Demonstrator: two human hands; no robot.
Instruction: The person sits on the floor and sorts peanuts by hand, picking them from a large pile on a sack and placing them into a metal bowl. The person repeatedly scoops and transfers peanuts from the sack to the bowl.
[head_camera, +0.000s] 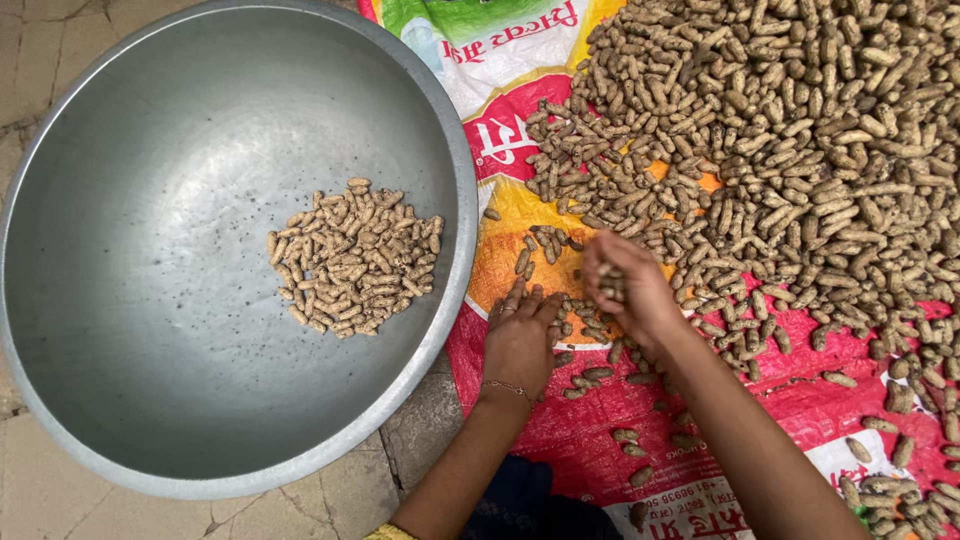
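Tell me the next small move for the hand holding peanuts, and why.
Probably carry the right hand left over the rim of the metal basin and let go. It is cupped around a few peanuts above the printed sack, and a small sorted pile already lies in the basin. The left hand rests flat on loose peanuts beside it.

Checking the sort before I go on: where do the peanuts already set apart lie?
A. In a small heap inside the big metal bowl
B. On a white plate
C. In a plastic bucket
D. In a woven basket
A: a small heap of peanuts lies on the floor of the big metal bowl, left of the printed sack.
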